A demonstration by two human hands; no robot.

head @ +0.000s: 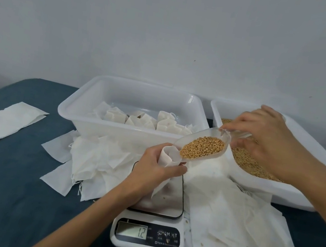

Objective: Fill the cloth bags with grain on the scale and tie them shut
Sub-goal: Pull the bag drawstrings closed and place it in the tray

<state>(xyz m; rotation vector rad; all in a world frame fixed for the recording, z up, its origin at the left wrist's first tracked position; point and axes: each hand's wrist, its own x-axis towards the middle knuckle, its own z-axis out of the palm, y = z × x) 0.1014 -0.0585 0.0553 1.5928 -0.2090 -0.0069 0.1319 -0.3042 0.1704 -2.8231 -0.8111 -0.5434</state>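
Left hand (156, 163) was curled round an open cloth bag (166, 167), holding it upright on the steel plate of the kitchen scale (161, 208), mouth facing up. Right hand (268, 139) pinched the handle of a clear plastic scoop (203, 148), thumb and fingers closed on it; the handle itself was mostly hidden by the fingers. The scoop carried a load of golden grain (202, 147) and was tilted with its lip just at the bag's mouth. Scale display (132, 230) seemed to read 1.2, though the digits were small. Scale stood on a dark blue tabletop (5, 182), ringed by a loose heap of empty bags (228, 217) on both sides. Behind it, a white tub (77, 112) held several filled, tied bags (136, 119). To the right, a second white tub (288, 195) held the bulk grain, touching the heap of empties. A few flat bags (3, 124) lay apart at far left. Stray kernels sat on the empties near the scale.
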